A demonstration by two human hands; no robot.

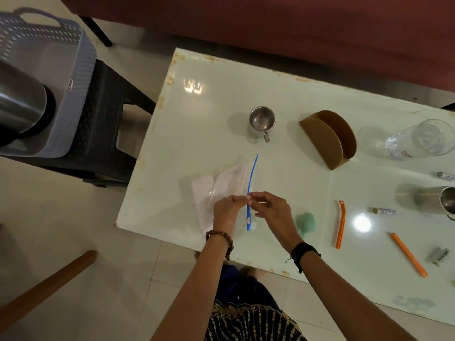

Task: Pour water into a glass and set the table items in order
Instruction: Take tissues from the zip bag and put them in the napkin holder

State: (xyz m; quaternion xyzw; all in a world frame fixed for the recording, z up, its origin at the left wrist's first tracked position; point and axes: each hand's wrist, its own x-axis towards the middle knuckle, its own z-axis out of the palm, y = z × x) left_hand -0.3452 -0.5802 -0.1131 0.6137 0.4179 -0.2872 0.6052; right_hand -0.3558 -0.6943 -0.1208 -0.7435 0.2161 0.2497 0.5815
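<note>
a clear zip bag [222, 190] with a blue zip strip [251, 183] lies flat near the white worktop's [221, 94] front left corner. left hand [225, 209] and right hand [270, 207] pinch the strip, fingers curled, wrists above the worktop edge.

A glossy white tabletop [283, 94], its edges rust-stained, stood on pale tiled floor [86, 279] under overhead lighting that left bright reflections on its surface. Beyond the fingers ran a dark maroon sofa [270, 25]. Far off to their left, a black plastic stool [103, 124] carried a grey perforated basket [73, 77]. A brown wooden leg [49, 286] slanted across the tiles at lower left.
</note>
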